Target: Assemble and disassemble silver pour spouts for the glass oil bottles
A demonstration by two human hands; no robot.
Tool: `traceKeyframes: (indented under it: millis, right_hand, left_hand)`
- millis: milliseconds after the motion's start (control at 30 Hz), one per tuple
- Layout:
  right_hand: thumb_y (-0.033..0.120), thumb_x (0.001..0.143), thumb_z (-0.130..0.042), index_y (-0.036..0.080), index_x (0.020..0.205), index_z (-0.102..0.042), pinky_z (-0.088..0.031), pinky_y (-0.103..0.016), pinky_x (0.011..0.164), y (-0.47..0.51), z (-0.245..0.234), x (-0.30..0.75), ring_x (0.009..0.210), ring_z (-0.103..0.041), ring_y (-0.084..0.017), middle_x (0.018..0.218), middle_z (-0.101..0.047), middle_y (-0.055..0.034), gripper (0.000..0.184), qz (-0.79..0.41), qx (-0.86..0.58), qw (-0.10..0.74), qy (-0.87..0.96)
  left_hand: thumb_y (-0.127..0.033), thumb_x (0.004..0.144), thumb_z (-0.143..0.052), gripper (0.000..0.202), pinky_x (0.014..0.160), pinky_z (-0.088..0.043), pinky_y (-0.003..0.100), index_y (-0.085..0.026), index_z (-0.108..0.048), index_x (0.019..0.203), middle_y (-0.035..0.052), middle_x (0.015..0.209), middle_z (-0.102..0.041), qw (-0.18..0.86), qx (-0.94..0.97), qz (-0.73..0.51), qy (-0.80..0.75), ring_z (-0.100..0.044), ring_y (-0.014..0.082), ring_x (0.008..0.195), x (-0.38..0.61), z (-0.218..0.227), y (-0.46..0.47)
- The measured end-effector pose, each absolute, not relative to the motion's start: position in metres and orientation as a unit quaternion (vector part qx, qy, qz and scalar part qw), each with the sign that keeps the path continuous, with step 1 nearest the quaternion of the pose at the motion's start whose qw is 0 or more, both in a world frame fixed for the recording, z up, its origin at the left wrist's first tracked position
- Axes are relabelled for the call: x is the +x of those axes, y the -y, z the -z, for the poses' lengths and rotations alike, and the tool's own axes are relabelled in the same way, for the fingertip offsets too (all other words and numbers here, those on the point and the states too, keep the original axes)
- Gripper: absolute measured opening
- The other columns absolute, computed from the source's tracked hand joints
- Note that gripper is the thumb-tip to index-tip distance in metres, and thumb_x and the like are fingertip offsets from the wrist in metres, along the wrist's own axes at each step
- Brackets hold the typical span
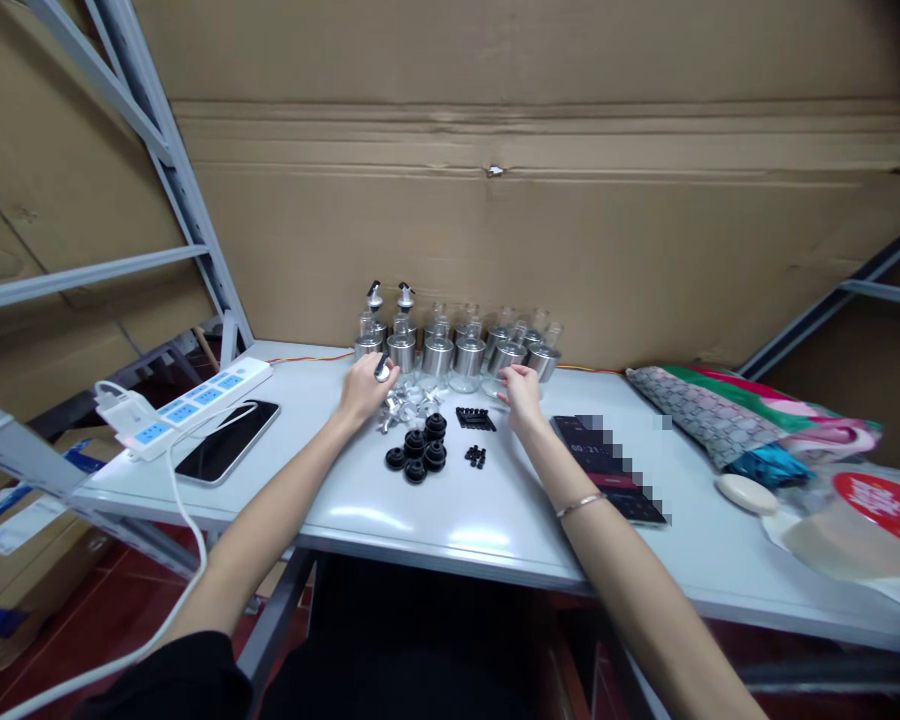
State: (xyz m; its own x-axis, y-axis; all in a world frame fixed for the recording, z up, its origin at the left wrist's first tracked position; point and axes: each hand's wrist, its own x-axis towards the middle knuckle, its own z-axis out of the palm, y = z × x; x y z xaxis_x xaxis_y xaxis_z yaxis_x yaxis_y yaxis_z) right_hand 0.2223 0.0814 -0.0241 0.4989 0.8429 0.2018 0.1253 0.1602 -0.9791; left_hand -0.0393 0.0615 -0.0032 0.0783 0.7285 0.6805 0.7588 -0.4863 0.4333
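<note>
My left hand (365, 385) is closed around a small metal spout piece with a black tip, just in front of the row of glass bottles with steel collars (454, 350) at the back of the white table (435, 520). Below it lies a heap of loose metal spouts (405, 405). My right hand (521, 388) reaches toward the right-hand bottles, its fingers curled at a bottle's base. Between my hands lie several black round stoppers (420, 452), a black strip of small parts (475, 418) and a few tiny black plugs (475, 457).
A white and blue power strip (184, 405) and a phone (229, 440) on its cable lie at the left. A dark tablet (607, 465), folded patterned cloth (735, 415), a pale oval soap (746, 492) and a plastic bag (862, 530) lie at the right. Cardboard stands behind.
</note>
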Motion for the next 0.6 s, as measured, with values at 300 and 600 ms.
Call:
traceKeyframes:
  millis: [300, 600]
  right_hand:
    - [0.036, 0.08, -0.052, 0.021, 0.088, -0.054, -0.044, -0.031, 0.076, -0.045, -0.004, 0.195, 0.077, -0.054, -0.017, 0.083, -0.058, -0.0023, 0.018, -0.155, -0.471, 0.598, 0.629]
    - [0.055, 0.081, -0.06, 0.019, 0.095, -0.061, -0.035, -0.033, 0.076, -0.014, -0.012, 0.184, 0.077, -0.059, -0.021, 0.081, -0.066, -0.0065, 0.039, 0.033, -0.408, 0.421, 0.809]
  left_hand:
    - [-0.025, 0.079, -0.058, 0.018, 0.057, -0.036, 0.024, -0.02, -0.048, 0.093, -0.0013, 0.071, -0.059, -0.01, -0.755, 0.371, 0.54, -0.059, 0.016, 0.059, -0.008, -0.006, -0.036]
    - [-0.024, 0.074, -0.059, 0.014, 0.06, -0.04, 0.029, -0.02, -0.057, 0.088, 0.0028, 0.07, -0.067, 0.116, -0.817, 0.266, 0.499, -0.065, 0.0226, 0.066, 0.011, -0.017, -0.01]
